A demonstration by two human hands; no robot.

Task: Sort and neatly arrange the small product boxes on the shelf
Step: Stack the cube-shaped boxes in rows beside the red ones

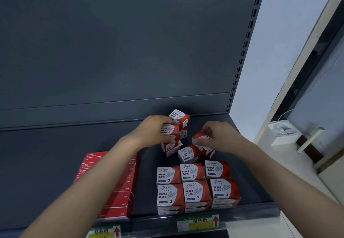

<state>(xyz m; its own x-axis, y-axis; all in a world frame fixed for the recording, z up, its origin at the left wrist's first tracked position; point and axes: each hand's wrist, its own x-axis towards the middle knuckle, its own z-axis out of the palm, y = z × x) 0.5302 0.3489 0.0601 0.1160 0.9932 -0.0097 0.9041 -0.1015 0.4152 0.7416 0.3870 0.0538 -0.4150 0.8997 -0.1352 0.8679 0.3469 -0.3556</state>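
Note:
Small red and white paper clip boxes stand on the dark shelf point(55, 154). Several form neat rows point(193, 185) at the front right. Behind them is a loose heap. My left hand point(154, 131) grips a stack of boxes point(170, 132) at the back, thumb under and fingers over it. One more box point(179, 116) sits tilted on top behind that stack. My right hand point(219, 137) pinches a tilted box point(202, 138) to the right. A single box point(188, 154) lies askew between the heap and the rows.
Flat red staple boxes point(119, 187) are stacked in a block at the front left, partly under my left forearm. Price labels point(198, 222) hang on the shelf's front edge. The shelf's slotted upright point(242, 55) and a wall with a doorway lie to the right.

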